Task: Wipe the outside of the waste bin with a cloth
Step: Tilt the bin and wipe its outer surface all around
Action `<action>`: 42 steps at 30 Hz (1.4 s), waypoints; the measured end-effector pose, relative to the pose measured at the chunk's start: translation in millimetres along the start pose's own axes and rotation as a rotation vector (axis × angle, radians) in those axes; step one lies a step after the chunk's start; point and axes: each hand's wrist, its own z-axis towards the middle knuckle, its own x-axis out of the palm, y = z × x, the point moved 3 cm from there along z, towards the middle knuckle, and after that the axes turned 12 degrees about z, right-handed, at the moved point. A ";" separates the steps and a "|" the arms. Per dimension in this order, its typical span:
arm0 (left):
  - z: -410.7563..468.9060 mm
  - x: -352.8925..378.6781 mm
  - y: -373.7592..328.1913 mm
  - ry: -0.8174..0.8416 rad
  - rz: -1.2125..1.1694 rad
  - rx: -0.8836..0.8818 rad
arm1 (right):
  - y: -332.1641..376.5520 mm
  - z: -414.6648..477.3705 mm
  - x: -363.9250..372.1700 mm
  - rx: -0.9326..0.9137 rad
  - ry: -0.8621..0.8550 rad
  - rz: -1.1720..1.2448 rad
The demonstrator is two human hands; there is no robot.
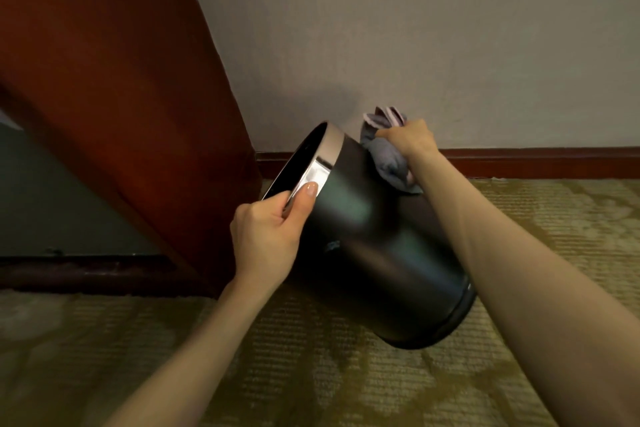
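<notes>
My left hand (266,236) grips the waste bin (377,236) at its shiny metal rim (323,163), thumb lying flat on the outside of the band, other fingers curled over the lip into the opening. Bin is dark, glossy, tilted hard with the mouth pointing up-left and the base down-right; I cannot tell if the base touches the carpet (311,374) or hangs just above it. My right hand (410,140) is clenched round a bunched grey cloth (389,163), pressing it to the bin's far upper side, just behind the rim. A pale edge of the cloth sticks up past my knuckles. Bin sits near the wall (415,28) and its dark red skirting board (536,161), beside a reddish-brown wooden panel (104,80) at left. Both forearms bare.
</notes>
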 end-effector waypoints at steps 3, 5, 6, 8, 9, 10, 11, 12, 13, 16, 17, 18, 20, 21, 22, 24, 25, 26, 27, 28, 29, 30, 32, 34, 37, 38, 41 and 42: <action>1.6 1.5 -1.9 -0.004 0.028 -0.012 | -1.5 -2.7 -1.3 -0.027 -0.048 -0.038; 1.5 2.3 -2.1 -0.014 0.040 -0.006 | -1.2 -8.3 -2.5 -0.065 -0.066 -0.049; 1.9 2.6 -2.3 -0.017 0.048 -0.008 | -0.5 -12.8 -2.5 -0.089 -0.077 -0.049; 3.6 3.0 -2.3 -0.015 0.063 -0.030 | 2.7 -25.9 -2.2 -0.143 -0.117 -0.037; 5.0 3.3 -2.5 -0.015 0.070 -0.041 | 4.5 -34.1 -1.2 -0.173 -0.139 -0.013; 6.6 3.5 -2.8 -0.019 0.079 -0.048 | 6.5 -43.1 0.3 -0.207 -0.161 0.014; 8.1 3.7 -3.0 -0.025 0.088 -0.055 | 8.7 -52.8 2.0 -0.247 -0.186 0.033; 9.4 4.0 -3.4 -0.028 0.094 -0.064 | 10.6 -62.9 3.7 -0.288 -0.217 0.035; 10.4 4.6 -3.7 -0.029 0.096 -0.072 | 12.0 -72.8 5.0 -0.329 -0.249 0.029; 12.9 6.6 -4.1 -0.038 0.097 -0.078 | 11.5 -98.6 9.6 -0.408 -0.297 0.069; 14.0 7.5 -3.6 -0.039 0.103 -0.085 | 10.1 -106.7 11.6 -0.421 -0.297 0.099; 15.4 8.3 -3.4 -0.038 0.110 -0.100 | 8.6 -114.9 13.7 -0.434 -0.303 0.124; 18.5 9.2 -4.1 -0.047 0.129 -0.134 | 4.5 -131.4 18.4 -0.474 -0.357 0.138; 20.2 9.3 -4.4 -0.049 0.131 -0.148 | 2.3 -139.6 21.7 -0.497 -0.394 0.125; 21.7 9.3 -5.2 -0.046 0.124 -0.160 | -0.2 -148.6 26.0 -0.517 -0.420 0.104; 24.5 8.8 -5.2 -0.040 0.091 -0.180 | -5.7 -166.4 36.7 -0.552 -0.421 0.058; 25.5 8.8 -4.2 -0.036 0.068 -0.190 | -8.9 -174.2 42.1 -0.565 -0.411 0.037; 25.5 8.8 -2.8 -0.029 0.045 -0.202 | -12.0 -180.9 47.1 -0.572 -0.398 0.019; 25.1 8.3 -1.0 -0.020 0.024 -0.215 | -14.0 -186.1 51.0 -0.574 -0.383 0.008; 24.1 7.3 0.5 -0.013 0.012 -0.226 | -14.8 -188.9 53.3 -0.577 -0.373 0.002; 22.9 6.0 1.8 -0.010 0.015 -0.233 | -14.1 -188.4 53.9 -0.581 -0.371 -0.004; 22.2 4.8 2.3 -0.013 0.027 -0.235 | -12.2 -185.4 52.7 -0.585 -0.373 -0.010; 22.2 4.7 1.2 -0.018 0.046 -0.223 | -5.5 -174.8 47.9 -0.579 -0.368 -0.002; 23.8 6.6 -2.8 -0.014 0.061 -0.200 | 2.9 -159.7 42.0 -0.545 -0.358 0.055; 25.3 9.2 -7.7 -0.019 0.089 -0.161 | 15.1 -135.4 33.1 -0.493 -0.327 0.129; 25.6 9.8 -8.8 -0.020 0.095 -0.149 | 18.4 -126.8 30.6 -0.482 -0.308 0.134; 24.7 9.5 -9.7 -0.028 0.101 -0.118 | 25.7 -102.5 23.8 -0.427 -0.273 0.111; 23.6 8.8 -9.2 -0.030 0.101 -0.110 | 27.2 -95.0 22.7 -0.406 -0.262 0.110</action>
